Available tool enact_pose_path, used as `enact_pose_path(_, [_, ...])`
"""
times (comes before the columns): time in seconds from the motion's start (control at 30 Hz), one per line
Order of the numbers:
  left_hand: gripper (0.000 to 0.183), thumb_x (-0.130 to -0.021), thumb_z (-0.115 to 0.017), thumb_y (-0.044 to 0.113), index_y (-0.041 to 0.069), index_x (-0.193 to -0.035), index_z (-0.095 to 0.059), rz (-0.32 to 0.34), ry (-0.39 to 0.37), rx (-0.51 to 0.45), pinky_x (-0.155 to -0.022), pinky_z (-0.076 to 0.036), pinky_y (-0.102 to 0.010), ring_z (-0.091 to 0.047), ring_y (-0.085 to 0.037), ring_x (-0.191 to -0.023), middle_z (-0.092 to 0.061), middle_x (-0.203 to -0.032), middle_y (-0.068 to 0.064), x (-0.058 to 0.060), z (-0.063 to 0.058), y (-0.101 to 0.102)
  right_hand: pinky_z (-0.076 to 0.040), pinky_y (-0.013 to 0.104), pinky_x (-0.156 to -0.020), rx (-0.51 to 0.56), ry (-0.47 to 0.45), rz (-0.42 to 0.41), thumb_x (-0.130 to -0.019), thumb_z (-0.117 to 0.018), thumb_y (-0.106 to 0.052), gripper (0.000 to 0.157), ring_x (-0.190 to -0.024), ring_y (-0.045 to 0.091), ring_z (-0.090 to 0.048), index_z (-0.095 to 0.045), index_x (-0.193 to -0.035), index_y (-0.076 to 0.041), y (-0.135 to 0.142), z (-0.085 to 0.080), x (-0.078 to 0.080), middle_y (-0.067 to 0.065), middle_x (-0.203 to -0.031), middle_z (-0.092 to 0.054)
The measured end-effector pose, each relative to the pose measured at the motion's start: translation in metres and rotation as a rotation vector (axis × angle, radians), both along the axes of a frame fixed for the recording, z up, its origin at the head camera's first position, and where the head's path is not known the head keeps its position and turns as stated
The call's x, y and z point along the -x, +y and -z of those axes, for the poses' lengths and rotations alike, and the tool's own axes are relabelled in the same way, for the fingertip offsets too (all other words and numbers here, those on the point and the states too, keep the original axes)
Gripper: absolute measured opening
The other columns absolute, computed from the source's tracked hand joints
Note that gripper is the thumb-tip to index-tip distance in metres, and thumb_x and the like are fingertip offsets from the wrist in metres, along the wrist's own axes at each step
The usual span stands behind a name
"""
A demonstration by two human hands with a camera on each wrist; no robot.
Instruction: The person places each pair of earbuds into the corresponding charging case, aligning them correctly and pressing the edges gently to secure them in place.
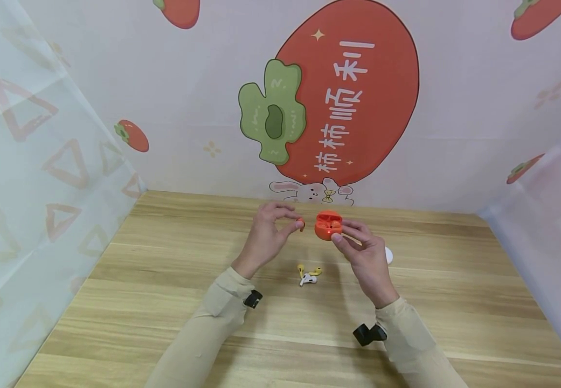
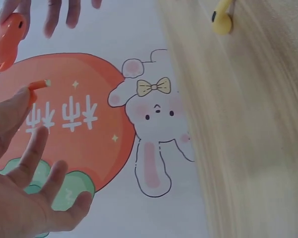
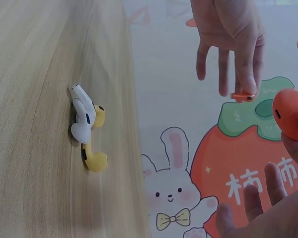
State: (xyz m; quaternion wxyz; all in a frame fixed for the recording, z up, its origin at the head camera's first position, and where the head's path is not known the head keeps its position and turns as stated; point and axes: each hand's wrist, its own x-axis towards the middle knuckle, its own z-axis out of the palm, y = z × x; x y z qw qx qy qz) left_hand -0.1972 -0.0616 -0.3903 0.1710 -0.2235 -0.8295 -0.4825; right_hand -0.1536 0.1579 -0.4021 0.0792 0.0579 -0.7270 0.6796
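Glossy plastic case (image 1: 327, 231) (light glinting), smooth white-and-yellow plastic earbuds (image 3: 83, 119), wood-grain table (image 1: 164, 302), matt cloth sleeves (image 1: 198, 334)

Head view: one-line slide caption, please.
Left hand pinches an orange earbud near the open orange case in the right hand; yellow earbuds and white earbuds lie on the table.

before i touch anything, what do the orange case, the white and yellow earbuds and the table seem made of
Orange case: probably hard plastic, glossy, with bright highlights on its rounded shell. White earbuds and yellow earbuds: likely smooth plastic, going by their even colour and rounded forms. Table: streaked brown grain suggests wood, though wood-look laminate is possible.
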Motion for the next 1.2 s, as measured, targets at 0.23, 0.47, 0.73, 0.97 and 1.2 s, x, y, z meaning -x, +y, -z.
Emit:
enact_pose_path(0.23, [0.014,-0.086,-0.081,0.011,0.004,-0.098,-0.079,0.058,0.1,-0.046,-0.116,-0.031,-0.047,-0.043,-0.027,-0.139,-0.062,-0.133,-0.01,0.0,-0.01,-0.004,-0.048,0.022,-0.098,-0.016,-0.009,0.005,-0.094,-0.072,-0.005,0.037,-0.125,0.02,-0.052,-0.064,-0.127,0.011,0.001,0.0,0.0,0.012,-0.131,-0.055])
enact_pose_path(0.47, [0.013,-0.087,-0.081,0.01,0.005,-0.099,-0.08,0.111,0.148,-0.055,-0.119,-0.025,-0.045,-0.037,-0.024,-0.144,-0.06,-0.139,-0.01,-0.002,-0.016,-0.006,-0.043,0.042,-0.109,-0.062,-0.004,0.009,-0.094,-0.073,-0.007,0.038,-0.128,0.019,-0.049,-0.065,-0.127,0.009,0.002,0.002,0.001,0.011,-0.132,-0.056])
enact_pose_path(0.73, [0.014,-0.085,-0.082,0.009,0.005,-0.099,-0.08,0.153,0.168,-0.11,-0.12,-0.021,-0.048,-0.035,-0.025,-0.145,-0.061,-0.136,-0.015,-0.005,-0.021,-0.002,-0.038,0.053,-0.111,-0.086,0.028,-0.015,-0.094,-0.074,-0.01,0.035,-0.127,0.02,-0.049,-0.068,-0.124,0.007,0.001,0.005,0.002,0.011,-0.131,-0.057])
enact_pose_path(0.97, [0.014,-0.085,-0.083,0.009,0.004,-0.098,-0.08,0.174,0.156,-0.152,-0.119,-0.022,-0.05,-0.036,-0.026,-0.144,-0.062,-0.136,-0.012,-0.008,-0.024,0.005,-0.036,0.058,-0.112,-0.084,0.039,-0.031,-0.095,-0.073,-0.01,0.033,-0.128,0.022,-0.048,-0.069,-0.124,0.006,0.001,0.005,0.001,0.011,-0.131,-0.057])
enact_pose_path(1.2, [0.015,-0.085,-0.083,0.008,0.003,-0.099,-0.079,0.173,0.155,-0.162,-0.117,-0.028,-0.047,-0.042,-0.024,-0.137,-0.064,-0.129,-0.011,-0.01,-0.025,0.011,-0.035,0.06,-0.111,-0.093,0.044,-0.038,-0.095,-0.072,-0.01,0.032,-0.128,0.024,-0.048,-0.07,-0.123,0.005,-0.001,0.004,0.001,0.012,-0.13,-0.057])
